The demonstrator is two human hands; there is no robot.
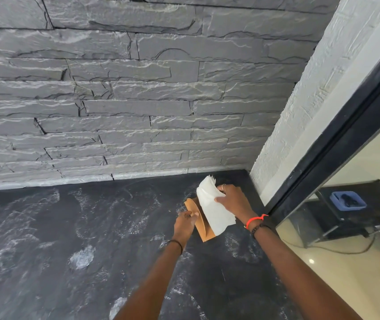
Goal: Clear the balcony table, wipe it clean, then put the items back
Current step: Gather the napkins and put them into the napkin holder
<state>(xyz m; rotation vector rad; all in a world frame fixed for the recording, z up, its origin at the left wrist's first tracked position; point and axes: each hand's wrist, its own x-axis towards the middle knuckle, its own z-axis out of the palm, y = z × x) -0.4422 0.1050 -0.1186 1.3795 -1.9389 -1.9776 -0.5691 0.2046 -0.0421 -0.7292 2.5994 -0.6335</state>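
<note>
A brown wooden napkin holder (204,229) stands on the dark stone table (68,239) near its far right corner. My left hand (184,224) grips the holder's left upright. A stack of white paper napkins (212,211) sits between the holder's uprights, its top bent toward the wall. My right hand (232,200) clasps the upper part of the napkins, thumb in front and fingers behind.
A grey stacked-stone wall (126,100) runs along the table's far edge. A white textured pillar (299,112) and a black window frame (346,128) bound the right side. Whitish smears cover the tabletop. Behind the glass lies a blue tray (348,199).
</note>
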